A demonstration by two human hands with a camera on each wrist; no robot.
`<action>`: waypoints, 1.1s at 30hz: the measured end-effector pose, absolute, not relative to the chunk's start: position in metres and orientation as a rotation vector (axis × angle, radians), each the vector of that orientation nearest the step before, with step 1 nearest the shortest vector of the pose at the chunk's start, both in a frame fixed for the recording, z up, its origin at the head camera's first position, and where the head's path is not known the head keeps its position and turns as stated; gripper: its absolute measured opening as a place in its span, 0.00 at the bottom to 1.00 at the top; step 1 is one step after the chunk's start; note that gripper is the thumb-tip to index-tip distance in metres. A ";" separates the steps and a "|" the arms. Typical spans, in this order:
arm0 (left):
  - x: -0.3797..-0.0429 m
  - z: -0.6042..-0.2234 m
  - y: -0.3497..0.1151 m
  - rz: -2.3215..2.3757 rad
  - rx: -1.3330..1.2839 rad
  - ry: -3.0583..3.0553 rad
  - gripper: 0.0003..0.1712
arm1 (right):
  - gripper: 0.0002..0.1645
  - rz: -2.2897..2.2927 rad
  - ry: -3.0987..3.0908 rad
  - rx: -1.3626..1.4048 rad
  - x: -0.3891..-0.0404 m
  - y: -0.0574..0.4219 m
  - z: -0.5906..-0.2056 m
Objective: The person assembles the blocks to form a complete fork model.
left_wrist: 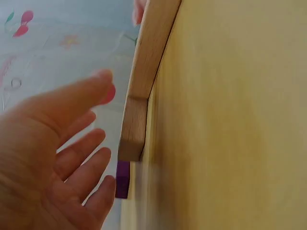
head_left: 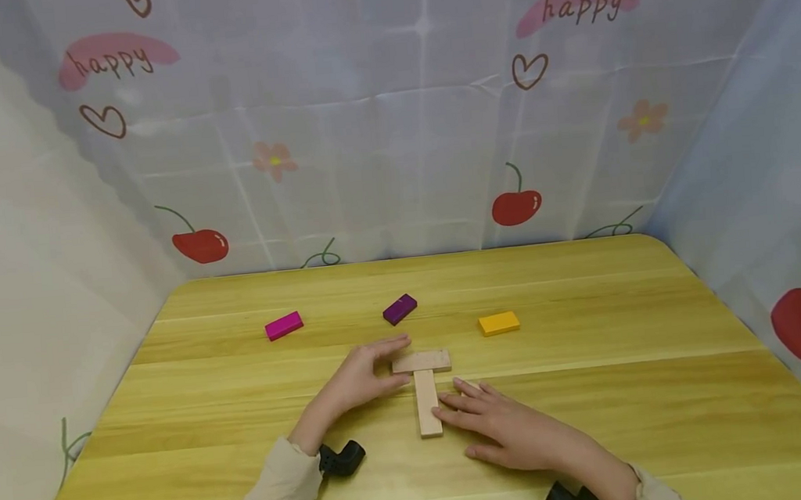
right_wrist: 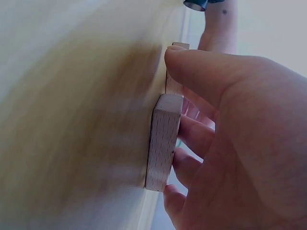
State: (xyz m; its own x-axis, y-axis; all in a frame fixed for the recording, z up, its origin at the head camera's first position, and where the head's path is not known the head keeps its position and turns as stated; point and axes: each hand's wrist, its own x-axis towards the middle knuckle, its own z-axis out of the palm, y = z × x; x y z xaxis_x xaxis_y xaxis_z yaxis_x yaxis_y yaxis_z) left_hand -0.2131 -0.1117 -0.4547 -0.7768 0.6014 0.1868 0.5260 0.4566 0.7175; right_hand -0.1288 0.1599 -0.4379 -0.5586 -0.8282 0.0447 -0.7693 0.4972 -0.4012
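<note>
Two plain wooden blocks lie in a T in the head view: the crosswise block at the far end, the lengthwise block running toward the person. My left hand is at the crosswise block's left end, thumb and fingers spread apart around that end. My right hand hovers low beside the lengthwise block, one fingertip at its right edge. Partly hidden under those fingers is another plain wooden block; in the right wrist view fingertips rest along its far side while the thumb stays off it.
Beyond the hands lie a magenta block, a purple block and a yellow block. The wooden table ends at a printed curtain behind, with more cloth at both sides. Each wrist wears a black camera mount.
</note>
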 end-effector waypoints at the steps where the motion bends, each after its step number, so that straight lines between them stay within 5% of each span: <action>1: -0.211 -0.453 -0.111 1.216 1.028 2.582 0.33 | 0.34 -0.570 2.584 -1.394 -0.129 0.160 -0.438; 15: -0.201 -0.450 -0.106 1.088 1.029 2.571 0.35 | 0.35 -0.575 2.586 -1.380 -0.133 0.155 -0.437; 26: -0.201 -0.454 -0.103 1.089 1.041 2.579 0.37 | 0.42 -0.954 2.873 -0.696 -0.135 0.162 -0.439; 33: -0.201 -0.455 -0.103 1.079 1.048 2.580 0.37 | 0.52 -0.900 2.892 -0.634 -0.134 0.159 -0.450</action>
